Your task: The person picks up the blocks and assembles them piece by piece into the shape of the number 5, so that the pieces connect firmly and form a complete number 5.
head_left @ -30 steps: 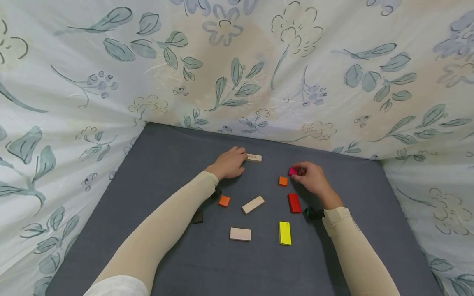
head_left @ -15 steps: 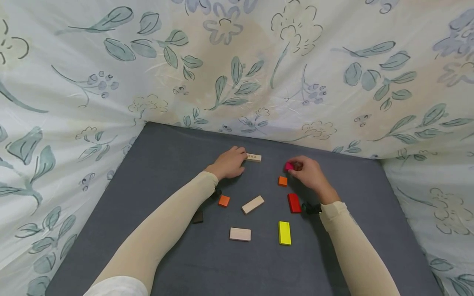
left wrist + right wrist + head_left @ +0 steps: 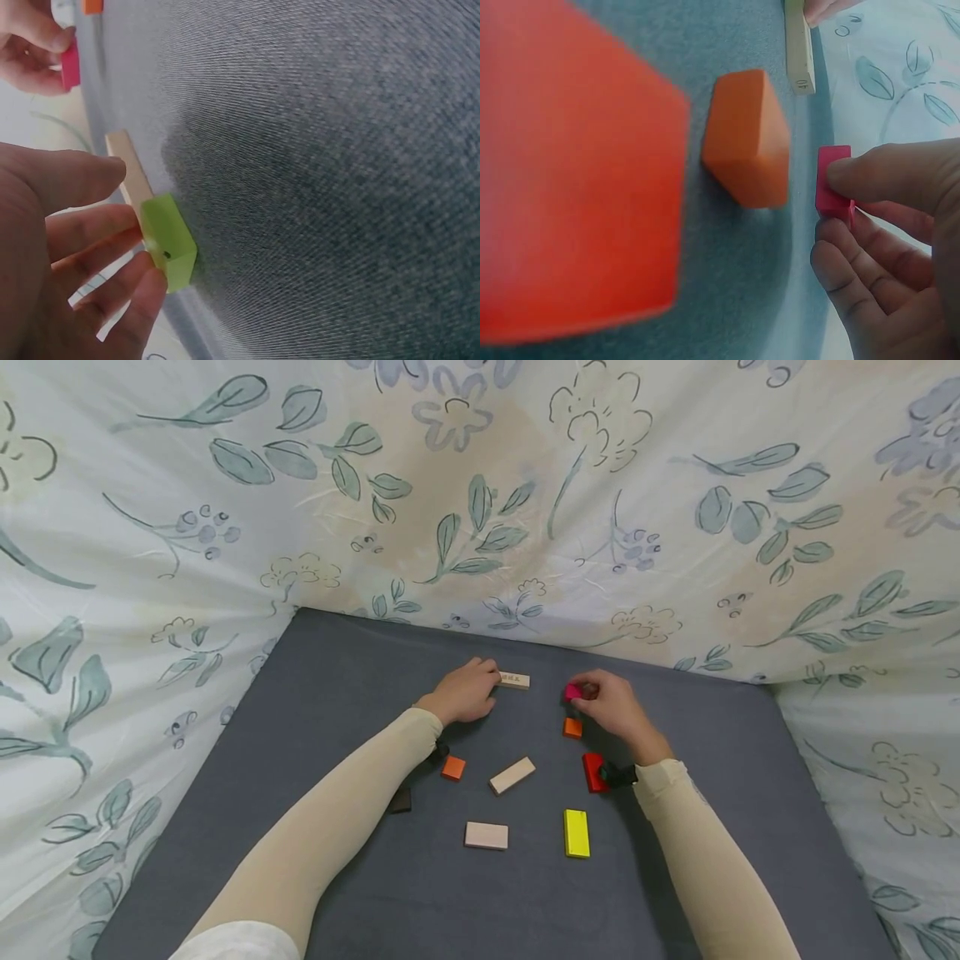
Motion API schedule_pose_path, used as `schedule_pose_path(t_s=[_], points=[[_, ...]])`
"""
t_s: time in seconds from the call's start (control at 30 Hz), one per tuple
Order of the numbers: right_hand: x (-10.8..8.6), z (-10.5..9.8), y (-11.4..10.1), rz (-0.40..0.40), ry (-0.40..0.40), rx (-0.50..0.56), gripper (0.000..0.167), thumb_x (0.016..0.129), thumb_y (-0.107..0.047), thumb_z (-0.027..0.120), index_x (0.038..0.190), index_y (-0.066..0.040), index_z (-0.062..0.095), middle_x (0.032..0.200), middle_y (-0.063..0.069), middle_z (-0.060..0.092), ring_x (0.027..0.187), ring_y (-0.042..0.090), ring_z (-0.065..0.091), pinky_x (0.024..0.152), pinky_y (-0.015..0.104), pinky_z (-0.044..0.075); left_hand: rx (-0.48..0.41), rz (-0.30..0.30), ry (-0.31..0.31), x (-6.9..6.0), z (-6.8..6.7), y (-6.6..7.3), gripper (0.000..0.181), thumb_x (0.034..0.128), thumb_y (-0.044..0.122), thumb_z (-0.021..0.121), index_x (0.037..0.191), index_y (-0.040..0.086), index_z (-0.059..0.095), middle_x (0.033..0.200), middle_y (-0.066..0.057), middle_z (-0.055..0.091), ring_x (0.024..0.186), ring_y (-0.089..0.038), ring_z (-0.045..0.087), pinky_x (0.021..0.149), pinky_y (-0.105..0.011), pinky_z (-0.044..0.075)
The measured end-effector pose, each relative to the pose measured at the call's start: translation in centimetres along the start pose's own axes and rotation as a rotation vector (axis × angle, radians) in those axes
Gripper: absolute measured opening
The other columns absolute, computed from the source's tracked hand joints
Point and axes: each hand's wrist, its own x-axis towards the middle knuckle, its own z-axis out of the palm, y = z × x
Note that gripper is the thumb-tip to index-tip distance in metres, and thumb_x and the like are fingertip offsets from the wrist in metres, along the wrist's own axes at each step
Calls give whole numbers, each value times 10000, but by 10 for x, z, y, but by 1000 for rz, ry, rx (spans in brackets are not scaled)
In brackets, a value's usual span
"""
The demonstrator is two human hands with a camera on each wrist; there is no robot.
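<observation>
In the head view my left hand [image 3: 465, 689] rests at the left end of a pale wooden plank [image 3: 515, 680] with printed marks. The left wrist view shows its bent fingertips touching a green block [image 3: 169, 238] beside the plank; the thumb lies apart from the fingers. The head view hides that green block under the hand. My right hand [image 3: 611, 700] pinches a small pink block [image 3: 834, 180] between thumb and fingers, to the right of the plank. An orange block [image 3: 572, 727] sits just nearer than the pink one.
A red block [image 3: 592, 771] lies under the right wrist, with a yellow block [image 3: 577, 833] nearer. Two more wooden blocks, one slanted [image 3: 512, 775] and one level [image 3: 486, 835], lie mid-table. Another orange block [image 3: 453, 767] and a dark block [image 3: 401, 800] are by the left arm.
My right hand has moved left and slightly away from me with the pink block, toward the plank. My left hand has stayed in place.
</observation>
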Motion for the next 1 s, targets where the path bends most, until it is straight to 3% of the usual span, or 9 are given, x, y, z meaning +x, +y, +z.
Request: schedule_pose_path(t_s=[0.5,1.0], points=[[20,7,-11,10,-44,17,308,999,-107,790,1302,-51,772,1084,142,714,938,314,628,817,465,530,-36,-7,-50,0,-11,3,408,1110,237,659,1486,79,652,1549,-77,524,1373,-270,502,1067,-414,512],[34,19,-20,-24,-70,10,320,988,-69,788,1304,-24,765,1107,151,726,943,303,651,814,464,542,-70,-5,-42,-2,-13,3,401,1102,234,675,1472,79,668,1536,-78,541,1373,-273,508,1068,-424,513]])
